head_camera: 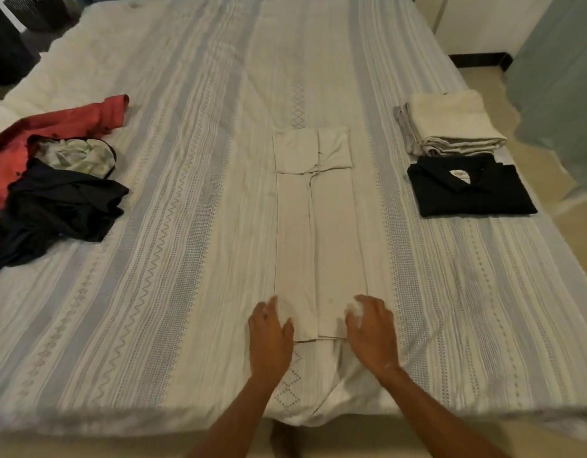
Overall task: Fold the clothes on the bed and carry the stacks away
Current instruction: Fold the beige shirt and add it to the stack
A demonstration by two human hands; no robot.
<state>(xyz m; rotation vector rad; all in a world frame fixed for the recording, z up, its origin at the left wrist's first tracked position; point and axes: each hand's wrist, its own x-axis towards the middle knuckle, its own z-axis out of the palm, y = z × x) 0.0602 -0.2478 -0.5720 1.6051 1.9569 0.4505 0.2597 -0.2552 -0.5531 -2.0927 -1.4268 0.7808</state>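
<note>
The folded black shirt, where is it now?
In the head view, the folded black shirt lies on the bed's right side, just nearer than the cream folded stack.

The bed [186, 160] is viewed from head height at its near edge, looking forward and down, close.

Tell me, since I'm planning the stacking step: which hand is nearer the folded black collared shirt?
Right. The right hand rests on the cream garment's near end, below-left of the black shirt; the left hand lies farther left.
</note>
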